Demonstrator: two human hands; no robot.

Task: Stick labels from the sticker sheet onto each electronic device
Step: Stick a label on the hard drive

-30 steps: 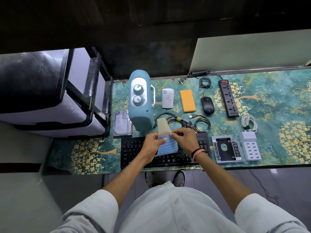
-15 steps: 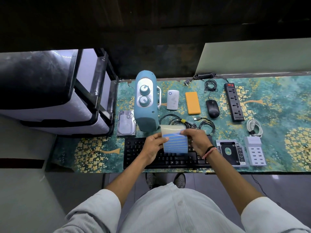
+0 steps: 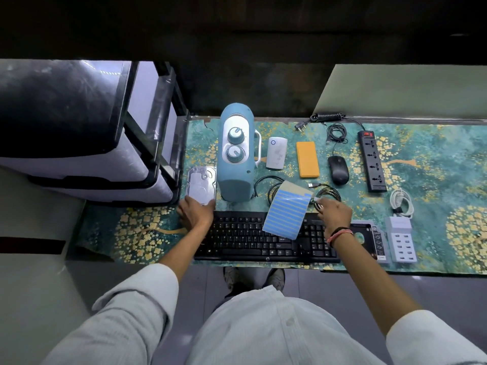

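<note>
My right hand [image 3: 334, 214] pinches the top right corner of the sticker sheet [image 3: 286, 212], which has blue striped labels and hangs tilted over the black keyboard [image 3: 237, 241]. My left hand [image 3: 195, 216] lies back-up over the near edge of the silver hard drive [image 3: 200, 184]; whether it grips the drive is hidden. Further back stand a blue two-knob appliance [image 3: 235, 154], a white device [image 3: 276, 152], an orange power bank [image 3: 307, 159], a black mouse [image 3: 338, 169] and a black power strip [image 3: 371, 160].
A grey drive caddy [image 3: 374, 238] and a multi-port USB charger [image 3: 400, 238] lie right of the keyboard. Black cables [image 3: 274, 185] coil behind the sheet, and a white cable [image 3: 400, 201] lies at the right. Black-framed storage drawers [image 3: 79, 127] border the mat's left side.
My left hand has let go of the sticker sheet and moved left to the hard drive. My right hand alone holds the sheet, a little to the right.
</note>
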